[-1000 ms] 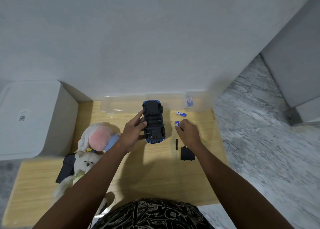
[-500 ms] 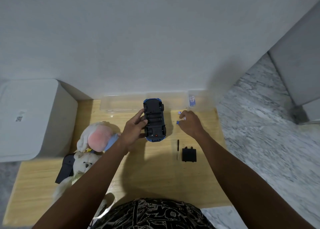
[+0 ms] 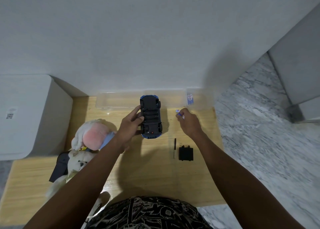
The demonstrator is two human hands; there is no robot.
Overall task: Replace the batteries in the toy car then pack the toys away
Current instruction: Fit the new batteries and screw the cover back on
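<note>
Currently, on the wooden table [image 3: 155,173] in front of you:

Toy car [image 3: 151,116]: blue, upside down, black underside up, lying lengthwise from 12 to 6 o'clock near the table's far edge. Its battery bay is open; whether any cells sit inside cannot be told.

Your left hand [image 3: 131,124]: clamped on the car's 9 o'clock side, fingers on the underside, thumb at the near end.

Your right hand [image 3: 187,122]: at 3 o'clock of the car, apart from it, fingers pinched on small blue-and-white batteries [image 3: 179,113]. How many it holds cannot be told.

Battery cover [image 3: 186,153]: a flat black panel, lying at 5 o'clock of the car, well apart from it.

Screwdriver [image 3: 175,148]: thin and dark, just beside the cover on its 9 o'clock side, pointing 12 to 6.

Clear box [image 3: 119,101]: long, lidless, along the wall at 12 o'clock; the car's far end overlaps its front edge.

Small clear tub [image 3: 199,98]: at 3 o'clock of the long box, with a blue-and-white pack [image 3: 190,98] inside.

Plush toys: one white with a pink patch [image 3: 91,136], at 9 o'clock of the car; a white bear [image 3: 78,162] at its 6 o'clock, lying on a dark bag [image 3: 59,166].

White bin [image 3: 26,114]: beside the table at 9 o'clock, lid shut.
</note>
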